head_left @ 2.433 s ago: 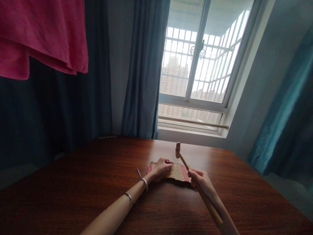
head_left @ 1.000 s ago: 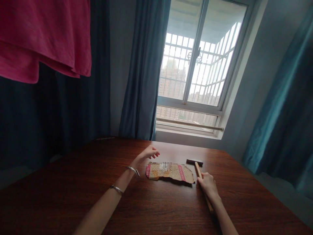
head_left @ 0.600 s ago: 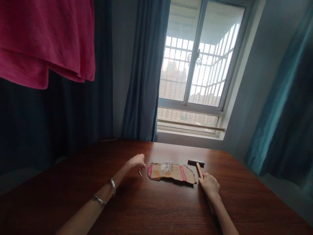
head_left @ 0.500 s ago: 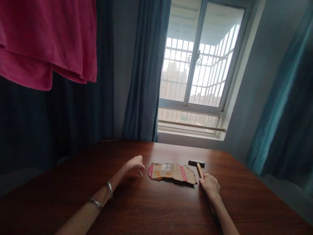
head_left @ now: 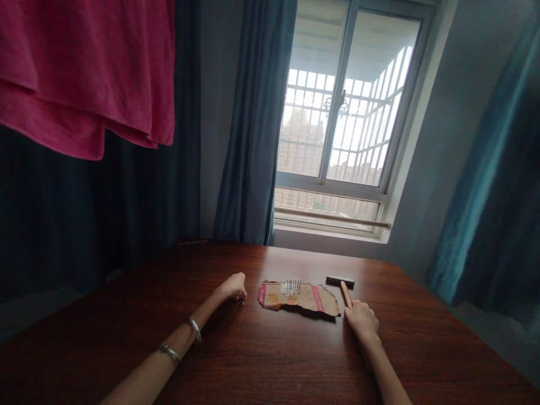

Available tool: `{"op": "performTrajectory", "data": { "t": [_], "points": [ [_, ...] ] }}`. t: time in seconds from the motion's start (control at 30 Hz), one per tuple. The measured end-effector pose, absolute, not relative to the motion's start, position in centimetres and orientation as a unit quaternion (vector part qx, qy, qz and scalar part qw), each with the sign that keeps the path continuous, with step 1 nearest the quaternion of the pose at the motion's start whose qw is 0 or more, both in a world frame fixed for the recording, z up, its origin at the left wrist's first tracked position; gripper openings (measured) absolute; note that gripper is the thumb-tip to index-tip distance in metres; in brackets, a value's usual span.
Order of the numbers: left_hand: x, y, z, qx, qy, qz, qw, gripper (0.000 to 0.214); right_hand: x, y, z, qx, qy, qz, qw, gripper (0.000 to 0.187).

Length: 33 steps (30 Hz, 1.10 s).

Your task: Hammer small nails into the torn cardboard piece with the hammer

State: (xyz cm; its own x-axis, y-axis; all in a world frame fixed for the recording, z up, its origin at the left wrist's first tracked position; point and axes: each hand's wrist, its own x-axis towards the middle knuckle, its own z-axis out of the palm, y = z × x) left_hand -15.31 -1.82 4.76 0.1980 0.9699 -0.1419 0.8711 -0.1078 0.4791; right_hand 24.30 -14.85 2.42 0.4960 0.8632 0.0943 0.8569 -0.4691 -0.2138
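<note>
Left hand: middle of the frame, left of centre [head_left: 233, 286] – fingers curled in and pressed together, low over the table.
Metal piece: a small shiny tip [head_left: 242, 302] just under the left fingers; whether they grip it, I cannot tell.
Right hand: lower right of centre [head_left: 363, 319], fingers wrapped around the handle of the hammer.
Hammer: right of centre [head_left: 346, 293], dark head resting on the table, pale handle running down under the right hand.
Board: centre, between the two hands [head_left: 310, 301] – tan, dotted, with pink bands and ragged edges, lying flat.
Pins: a row of thin upright ones [head_left: 294, 285] on the board, left of its middle.
Table: reddish-brown wood across the bottom [head_left: 270, 360].
Wrist: two silver bracelets [head_left: 194, 329] on the left forearm, lower left.
Behind: barred window [head_left: 337, 112], upper right; pink cloth [head_left: 105, 73], upper left.
</note>
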Motion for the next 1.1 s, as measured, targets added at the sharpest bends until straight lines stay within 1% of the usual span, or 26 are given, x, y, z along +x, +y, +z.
{"op": "performTrajectory", "data": {
  "t": [0.13, 0.2, 0.27, 0.33, 0.37, 0.47, 0.57, 0.63, 0.77, 0.83, 0.93, 1.1],
  "points": [
    [-15.9, -1.4, 4.6, 0.739, 0.626, 0.081, 0.234, 0.014, 24.0, -15.1, 2.4, -0.860, -0.497, -0.007, 0.113, 0.038],
    [-16.2, -1.4, 4.7, 0.740, 0.626, 0.084, 0.231, 0.012, 23.9, -15.2, 2.7, -0.861, -0.491, -0.044, 0.127, 0.039],
    [-16.1, -1.6, 5.0, 0.745, 0.618, 0.106, 0.228, 0.008, 23.7, -15.2, 3.1, -0.843, -0.499, -0.093, 0.178, 0.039],
    [-15.5, -1.9, 5.5, 0.760, 0.587, 0.132, 0.245, 0.004, 23.3, -15.1, 3.6, -0.792, -0.536, -0.115, 0.269, 0.037],
    [-15.0, -2.1, 5.9, 0.769, 0.564, 0.146, 0.262, 0.006, 22.9, -15.1, 3.8, -0.754, -0.563, -0.109, 0.320, 0.036],
    [-12.6, -3.0, 6.8, 0.785, 0.476, 0.210, 0.336, 0.018, 20.9, -14.9, 4.1, -0.634, -0.638, -0.031, 0.436, 0.032],
    [-9.5, -4.5, 7.3, 0.769, 0.416, 0.278, 0.397, 0.026, 18.1, -14.8, 3.8, -0.546, -0.670, 0.079, 0.498, 0.027],
    [-7.5, -6.0, 7.3, 0.754, 0.392, 0.311, 0.426, 0.028, 16.4, -14.7, 3.2, -0.512, -0.659, 0.156, 0.528, 0.028],
    [-4.5, -8.6, 6.5, 0.744, 0.370, 0.325, 0.452, 0.028, 14.1, -14.6, 2.2, -0.477, -0.614, 0.310, 0.547, 0.040],
    [-3.6, -9.3, 5.8, 0.745, 0.352, 0.330, 0.460, 0.027, 13.7, -14.5, 1.9, -0.455, -0.598, 0.355, 0.556, 0.044],
    [-2.9, -9.5, 4.9, 0.748, 0.319, 0.341, 0.471, 0.025, 13.6, -14.3, 1.6, -0.445, -0.581, 0.379, 0.566, 0.042],
    [-2.8, -9.4, 3.7, 0.763, 0.306, 0.350, 0.449, 0.027, 13.7, -14.2, 1.2, -0.458, -0.574, 0.367, 0.571, 0.037]
  ]
}}
